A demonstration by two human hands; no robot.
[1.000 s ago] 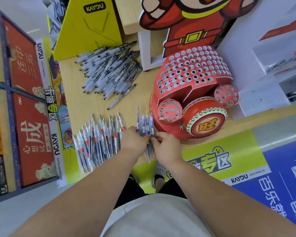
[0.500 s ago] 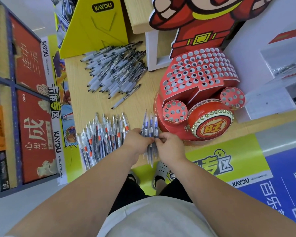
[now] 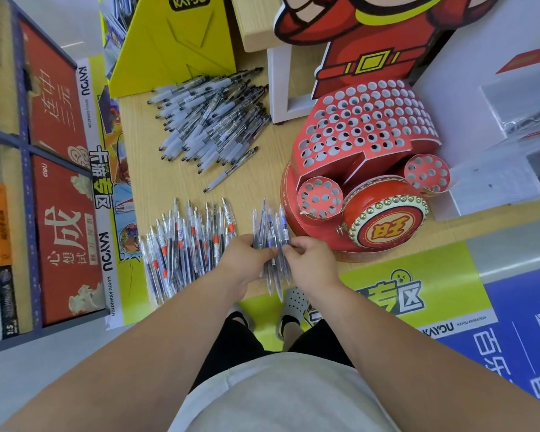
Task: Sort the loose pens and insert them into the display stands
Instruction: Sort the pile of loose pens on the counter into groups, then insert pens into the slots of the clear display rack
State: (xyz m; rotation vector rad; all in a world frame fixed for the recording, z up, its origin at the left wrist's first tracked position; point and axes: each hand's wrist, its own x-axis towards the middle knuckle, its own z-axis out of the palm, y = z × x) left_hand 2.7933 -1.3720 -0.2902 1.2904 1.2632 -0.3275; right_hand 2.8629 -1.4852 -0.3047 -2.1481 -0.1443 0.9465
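My left hand (image 3: 247,257) and right hand (image 3: 312,263) pinch together one bundle of clear blue-ink plastic pens (image 3: 270,226) above the light wooden bench (image 3: 262,188), just beside the red cardboard stand with holes (image 3: 328,165).

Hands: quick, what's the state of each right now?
Left hand: closed, holding a bundle of pens.
Right hand: closed, fingers pinching the same bundle.

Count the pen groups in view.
3: black-tipped heap at far side; red-banded row near left; blue bunch gripped by left hand and right hand. One stray pen beside the heap.
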